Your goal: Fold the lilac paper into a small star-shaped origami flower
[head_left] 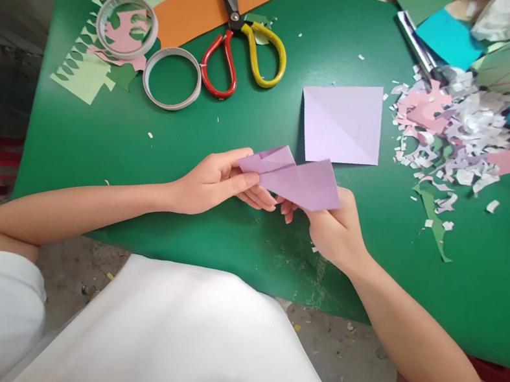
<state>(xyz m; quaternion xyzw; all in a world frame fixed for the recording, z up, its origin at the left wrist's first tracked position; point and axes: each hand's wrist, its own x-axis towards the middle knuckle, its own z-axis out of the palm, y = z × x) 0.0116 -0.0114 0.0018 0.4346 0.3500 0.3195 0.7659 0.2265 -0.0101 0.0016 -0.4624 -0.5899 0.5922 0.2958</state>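
Observation:
Between my two hands, above the near part of the green table, is a folded piece of purple paper (303, 183). My left hand (217, 181) pinches its left end between thumb and fingers. At the right end my right hand (334, 228) grips the paper, with some of its fingers hidden beneath. Creases and an overlapping flap show on the left part of the sheet. Just beyond my hands a square of lilac paper (343, 124) lies on the table, with a diagonal crease across it.
Scissors (234, 23) with one red and one yellow handle lie open-bladed beside orange paper (209, 5). Two tape rolls (168, 104) rest at the left, near green cut-outs (84, 78). Paper scraps (469, 123) and a cutter (414, 41) are heaped at the right.

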